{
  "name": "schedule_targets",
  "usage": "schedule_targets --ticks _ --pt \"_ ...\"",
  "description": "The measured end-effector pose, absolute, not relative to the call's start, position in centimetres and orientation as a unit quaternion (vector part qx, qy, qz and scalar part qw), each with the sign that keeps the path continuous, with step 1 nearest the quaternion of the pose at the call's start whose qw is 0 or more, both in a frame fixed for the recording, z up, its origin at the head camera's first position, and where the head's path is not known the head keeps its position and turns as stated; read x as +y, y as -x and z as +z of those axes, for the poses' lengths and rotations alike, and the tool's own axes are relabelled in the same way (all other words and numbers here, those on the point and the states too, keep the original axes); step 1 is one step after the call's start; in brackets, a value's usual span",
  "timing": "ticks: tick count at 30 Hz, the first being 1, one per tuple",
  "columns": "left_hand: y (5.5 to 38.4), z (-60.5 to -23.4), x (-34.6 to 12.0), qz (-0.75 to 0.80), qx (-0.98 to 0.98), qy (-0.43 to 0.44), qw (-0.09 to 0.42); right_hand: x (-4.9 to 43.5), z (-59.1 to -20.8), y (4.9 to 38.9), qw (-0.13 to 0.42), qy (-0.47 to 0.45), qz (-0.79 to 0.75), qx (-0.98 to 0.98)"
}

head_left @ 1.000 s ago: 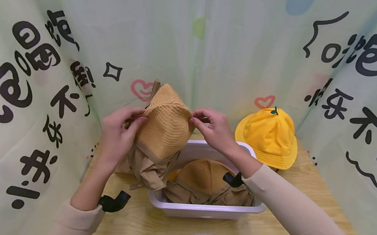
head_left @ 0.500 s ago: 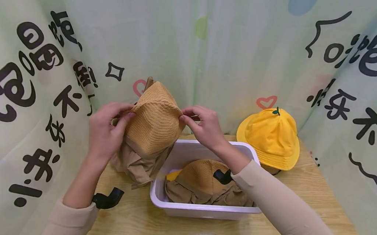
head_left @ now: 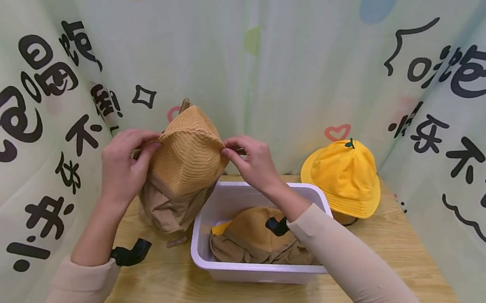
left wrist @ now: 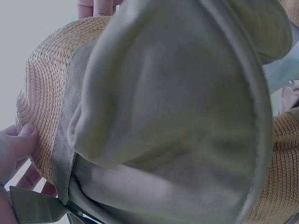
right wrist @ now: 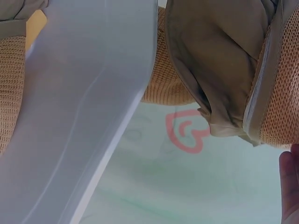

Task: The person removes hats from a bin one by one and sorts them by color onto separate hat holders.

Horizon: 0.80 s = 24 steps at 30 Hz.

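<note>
A sun hat (head_left: 185, 158) with a tan knitted crown and a soft brown cloth brim is held up left of the bin, crown toward me. My left hand (head_left: 126, 165) pinches the crown at its left side, thumb in front. At the opposite side, my right hand (head_left: 252, 162) pinches it between thumb and fingers. The brown brim (left wrist: 177, 102) fills much of the left wrist view, with a bow (left wrist: 37, 205) at the hatband. In the right wrist view the knitted crown (right wrist: 285, 88) lies at my right fingertips (right wrist: 287, 168).
A white plastic bin (head_left: 261, 271) stands on the wooden table (head_left: 186, 298), holding a similar knitted hat (head_left: 253, 231) and something yellow (head_left: 220, 228). To its right sits a yellow hat (head_left: 343, 177) with a green sprout. A printed curtain (head_left: 288, 72) surrounds the table.
Both hands have carried the sun hat leftward, away from over the bin, keeping their pinch on its two sides. More of the bin's left end now shows.
</note>
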<state>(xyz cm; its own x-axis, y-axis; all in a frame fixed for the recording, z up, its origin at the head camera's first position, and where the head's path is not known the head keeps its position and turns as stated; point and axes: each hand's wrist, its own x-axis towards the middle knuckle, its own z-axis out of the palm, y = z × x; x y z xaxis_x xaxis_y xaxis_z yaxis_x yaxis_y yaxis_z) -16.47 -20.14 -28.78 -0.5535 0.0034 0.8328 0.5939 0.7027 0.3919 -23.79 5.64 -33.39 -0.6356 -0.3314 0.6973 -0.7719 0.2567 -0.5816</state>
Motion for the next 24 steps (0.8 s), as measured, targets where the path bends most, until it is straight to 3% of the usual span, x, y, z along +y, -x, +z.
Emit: schedule_targets --ticks 24 --pt "16.7 -29.2 -22.5 -0.326 -0.816 0.160 0.449 2.7 -34.3 23.8 0.210 -0.366 0.490 -0.763"
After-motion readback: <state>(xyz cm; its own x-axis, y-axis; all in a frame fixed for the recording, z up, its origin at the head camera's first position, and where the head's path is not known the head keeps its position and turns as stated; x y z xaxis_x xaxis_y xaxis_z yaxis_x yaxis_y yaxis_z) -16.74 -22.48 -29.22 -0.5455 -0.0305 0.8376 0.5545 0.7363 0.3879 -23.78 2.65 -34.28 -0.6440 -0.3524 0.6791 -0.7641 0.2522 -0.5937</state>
